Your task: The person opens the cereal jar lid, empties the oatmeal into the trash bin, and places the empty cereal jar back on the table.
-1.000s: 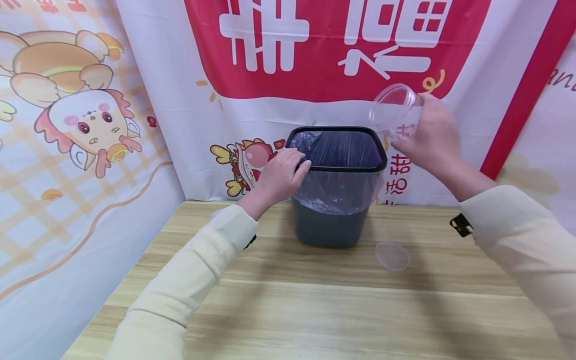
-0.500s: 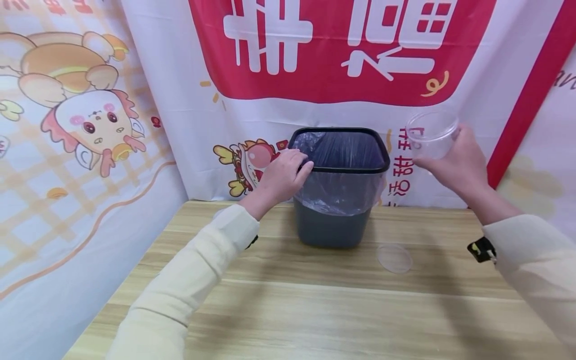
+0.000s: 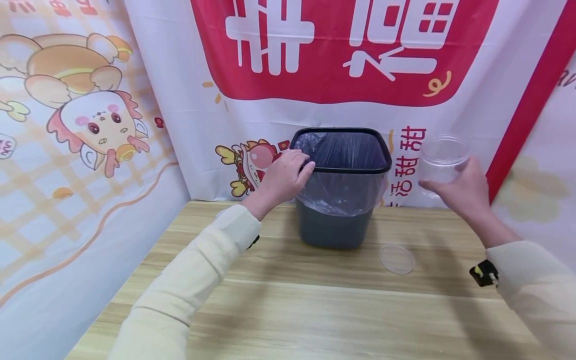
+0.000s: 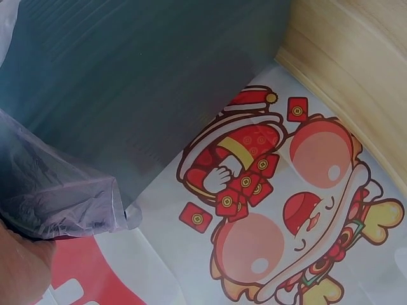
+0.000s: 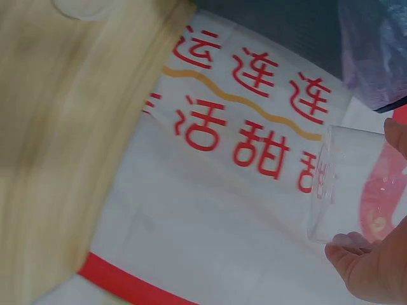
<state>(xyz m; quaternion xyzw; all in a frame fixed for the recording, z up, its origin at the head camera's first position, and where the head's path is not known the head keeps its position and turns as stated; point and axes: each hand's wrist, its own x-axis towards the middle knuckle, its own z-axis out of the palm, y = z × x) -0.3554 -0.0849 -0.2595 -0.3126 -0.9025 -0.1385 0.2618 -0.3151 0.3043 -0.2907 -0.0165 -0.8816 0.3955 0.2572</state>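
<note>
A dark grey trash bin [image 3: 333, 231] with a black rim and a clear plastic liner [image 3: 337, 192] stands at the back of the table. My left hand [image 3: 284, 176] grips the bin's left rim, fingers over the edge; in the left wrist view only a bit of that hand [image 4: 22, 270] shows beside the liner. To the right of the bin, my right hand [image 3: 468, 189] holds a clear plastic jar [image 3: 441, 162] upright above the table, its open mouth up. The right wrist view shows the see-through jar [image 5: 346, 184] between thumb and fingers. I see nothing inside it.
A round clear lid [image 3: 397, 259] lies on the wooden table [image 3: 315, 320], right of the bin's foot. Behind my left sleeve, another clear object [image 3: 220, 213] is mostly hidden. A printed cloth [image 3: 256, 115] hangs close behind the bin.
My right hand has moved right and down from beside the bin's rim, turning the jar from tilted toward the bin to upright. The left hand has stayed on the rim.
</note>
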